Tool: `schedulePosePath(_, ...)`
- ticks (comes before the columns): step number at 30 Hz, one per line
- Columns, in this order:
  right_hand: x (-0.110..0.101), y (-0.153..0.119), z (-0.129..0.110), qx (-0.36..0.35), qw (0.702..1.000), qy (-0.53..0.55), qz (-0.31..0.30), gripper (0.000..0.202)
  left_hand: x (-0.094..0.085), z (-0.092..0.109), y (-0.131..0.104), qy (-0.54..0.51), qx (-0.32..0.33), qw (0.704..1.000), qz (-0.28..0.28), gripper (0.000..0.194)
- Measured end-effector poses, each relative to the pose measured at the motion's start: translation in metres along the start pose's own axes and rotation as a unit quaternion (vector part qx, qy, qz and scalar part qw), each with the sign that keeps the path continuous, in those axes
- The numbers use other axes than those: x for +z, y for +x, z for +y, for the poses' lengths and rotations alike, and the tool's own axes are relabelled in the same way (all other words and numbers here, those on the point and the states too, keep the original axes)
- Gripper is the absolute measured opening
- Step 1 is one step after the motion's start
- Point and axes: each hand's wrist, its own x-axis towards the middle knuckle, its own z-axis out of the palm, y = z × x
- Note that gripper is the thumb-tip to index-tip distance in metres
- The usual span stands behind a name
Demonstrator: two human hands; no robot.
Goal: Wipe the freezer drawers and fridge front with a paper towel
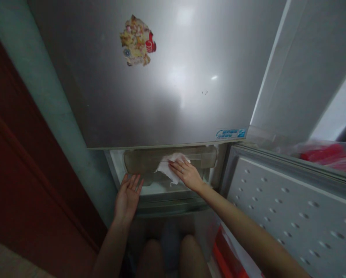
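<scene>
My right hand (187,173) presses a crumpled white tissue (167,170) against the clear front of a drawer (142,160) inside the lower compartment of a fridge. Its fingers lie over the cloth-like sheet, which spreads out to their left. Palm up and fingers spread, my left hand (128,197) is at the left side of the compartment opening, close to the drawer's lower left corner. Nothing is in it. The lower fridge door (277,193) stands swung out to the right, its dimpled inner panel showing.
Above the opening is the closed silver upper door (167,88), with a torn food sticker (136,40). A reddish-brown wooden panel (31,173) rises on the left. Red items in plastic (326,154) lie beyond the open door; a red and white bag (229,255) is below it.
</scene>
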Motion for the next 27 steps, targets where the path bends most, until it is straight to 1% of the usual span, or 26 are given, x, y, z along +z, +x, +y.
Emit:
schedulePosePath(3,-0.012,-0.013,0.007,0.001,1.0,-0.016,-0.004,0.034,-0.002,0.0,0.0,0.003,0.004,1.0,-0.004,0.02)
schedulePosePath(6,-0.026,-0.03,0.013,0.024,0.999,-0.031,-0.022,0.034,-0.003,-0.002,0.0,0.009,0.009,1.0,-0.01,0.022)
schedulePosePath(9,-0.036,-0.045,0.012,0.055,0.997,-0.034,-0.043,0.035,-0.003,-0.003,-0.002,0.016,0.018,1.0,-0.021,0.024)
schedulePosePath(11,-0.04,-0.051,0.009,0.064,0.996,-0.037,-0.048,0.034,-0.004,-0.004,-0.003,0.018,0.021,0.999,-0.019,0.026)
schedulePosePath(14,-0.041,-0.053,0.005,0.062,0.996,-0.046,-0.047,0.033,-0.004,-0.003,-0.004,0.02,0.023,0.999,-0.021,0.026)
schedulePosePath(20,-0.037,-0.043,0.006,0.083,0.996,-0.017,-0.041,0.035,-0.004,-0.002,-0.005,0.022,0.022,0.999,-0.021,0.024)
schedulePosePath(27,-0.029,-0.055,0.0,0.09,0.996,-0.017,-0.02,0.036,-0.006,-0.002,-0.006,0.024,0.021,0.999,-0.028,0.027)
